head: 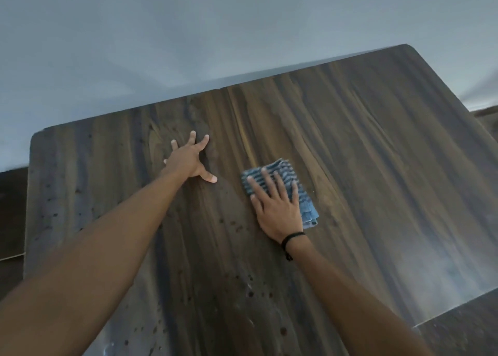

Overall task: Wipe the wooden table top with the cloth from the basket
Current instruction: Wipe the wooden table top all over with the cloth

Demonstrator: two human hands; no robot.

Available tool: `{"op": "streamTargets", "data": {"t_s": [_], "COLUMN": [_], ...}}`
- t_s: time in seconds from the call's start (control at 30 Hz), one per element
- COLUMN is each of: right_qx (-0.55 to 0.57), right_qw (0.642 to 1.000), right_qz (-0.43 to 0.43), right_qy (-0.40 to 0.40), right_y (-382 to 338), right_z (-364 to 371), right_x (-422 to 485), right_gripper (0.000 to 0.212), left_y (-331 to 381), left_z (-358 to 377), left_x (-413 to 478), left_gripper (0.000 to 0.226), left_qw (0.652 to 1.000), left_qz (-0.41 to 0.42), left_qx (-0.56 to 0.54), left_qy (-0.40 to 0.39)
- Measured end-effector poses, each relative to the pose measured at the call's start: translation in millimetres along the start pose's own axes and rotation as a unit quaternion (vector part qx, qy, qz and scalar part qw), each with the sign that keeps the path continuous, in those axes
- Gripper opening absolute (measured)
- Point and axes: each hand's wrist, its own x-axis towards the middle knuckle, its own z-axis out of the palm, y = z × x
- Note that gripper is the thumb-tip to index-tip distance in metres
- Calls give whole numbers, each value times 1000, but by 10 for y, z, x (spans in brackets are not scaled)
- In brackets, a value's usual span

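Note:
A dark wooden table top (pixel 363 153) fills most of the view. A folded blue striped cloth (pixel 285 176) lies flat near its middle. My right hand (pixel 277 207) presses down on the cloth with straight, spread fingers and covers its near left part. My left hand (pixel 191 160) rests flat on the bare wood to the left of the cloth, fingers spread, apart from the cloth. The basket is out of view.
Dark spots and droplets (pixel 250 293) dot the near and left parts of the table. A pale wall (pixel 188 32) runs along the table's far edge. Dark floor (pixel 463 328) shows past the right and left edges.

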Motion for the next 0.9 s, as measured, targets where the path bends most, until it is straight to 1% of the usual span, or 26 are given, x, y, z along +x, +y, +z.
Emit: {"op": "streamTargets", "data": {"t_s": [0.03,0.07,0.1,0.2,0.23,0.3,0.33,0.37,0.4,0.5,0.53,0.57,0.63,0.67,0.7,0.77,0.8,0.83,0.9], "right_qx": [-20,-25,-22,9,18,0,-10,-14,-15,18,23,18,-3,-4,-5,14,23,19,-4], "right_qw": [999,996,997,999,999,999,997,995,995,999,999,999,993,991,993,999,999,999,991], "right_qz": [-47,-76,-72,46,49,-24,-67,-91,-85,38,37,3,-98,-120,-103,-5,15,-12,-114], "right_qy": [-20,-33,-34,-10,-11,-29,-40,-46,-43,-23,-22,-29,-62,-68,-60,-33,-29,-34,-68], "right_y": [21,76,135,75,-7,-34,39,135,209,115,39,17,138,232,290,237,152,96,157], "right_z": [16,-5,-41,-54,-26,25,10,-25,-62,-62,-41,-17,-27,-60,-77,-55,-24,13,24], "right_x": [-95,-148,-157,-164,-210,-338,-391,-417,-414,-465,-502,-545,-618,-620,-611,-640,-673,-714,-774], "right_gripper": [51,50,50,50,50,50,50,50,51,52,51,51,49,48,48,49,50,50,49], "left_y": [2,4,3,4,9,27,33,39,41,52,59,67,78,77,79,78,79,80,86], "left_z": [-8,-12,-9,-13,-15,-8,-1,11,33,151,196,241,315,335,342,342,338,331,328], "left_x": [5,7,7,-32,-47,-86,-106,-125,-150,-251,-282,-308,-348,-358,-359,-370,-371,-366,-363], "left_gripper": [136,137,137,137,137,135,134,132,129,122,123,125,128,129,129,129,129,129,128], "left_qw": [1000,1000,1000,1000,1000,1000,1000,1000,1000,998,999,999,999,999,999,999,998,998,998], "left_qz": [0,0,0,-2,-2,-4,-6,-7,-6,9,13,15,13,11,10,10,10,10,8], "left_qx": [1,-2,-6,-8,-11,-17,-20,-24,-26,-14,-14,-19,-30,-33,-38,-46,-50,-52,-52], "left_qy": [-2,-2,-1,0,-1,0,2,7,17,53,50,40,24,22,22,25,26,26,26]}}
